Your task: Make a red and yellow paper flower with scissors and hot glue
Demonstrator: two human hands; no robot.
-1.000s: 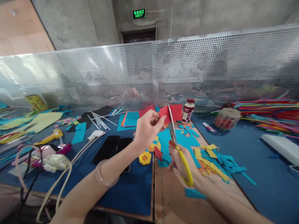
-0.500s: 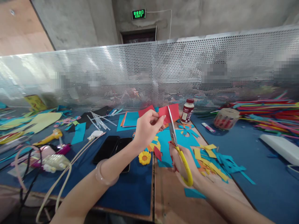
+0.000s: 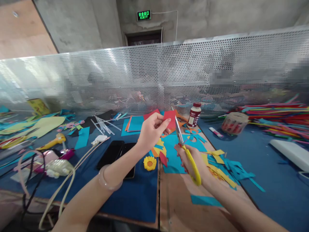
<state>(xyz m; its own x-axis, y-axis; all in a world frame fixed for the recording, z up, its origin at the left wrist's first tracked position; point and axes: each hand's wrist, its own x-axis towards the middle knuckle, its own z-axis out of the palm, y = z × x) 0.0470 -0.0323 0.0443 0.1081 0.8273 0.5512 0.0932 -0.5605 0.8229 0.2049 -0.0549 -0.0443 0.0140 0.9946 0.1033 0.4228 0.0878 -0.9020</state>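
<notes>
My left hand (image 3: pixel 151 131) pinches a small piece of red paper (image 3: pixel 170 119) above the table, fingers closed on its left edge. My right hand (image 3: pixel 191 159) grips yellow-handled scissors (image 3: pixel 187 149), blades pointing up beside the right edge of the red paper. Below them lie a cut blue sheet (image 3: pixel 175 151), a yellow paper sunflower (image 3: pixel 150 163) and a small red scrap (image 3: pixel 163 158).
Two dark phones (image 3: pixel 116 154) lie left of the hands. A red-capped glue bottle (image 3: pixel 194 115) and a tape roll (image 3: pixel 234 122) stand behind. Yellow and blue offcuts (image 3: pixel 227 167) litter the right side, coloured strips (image 3: pixel 277 117) far right. A perforated metal screen (image 3: pixel 169 77) closes the back.
The red piece in my left hand is now smaller; the part right of the blades is gone. The scissors have dropped slightly and tilted away from the paper.
</notes>
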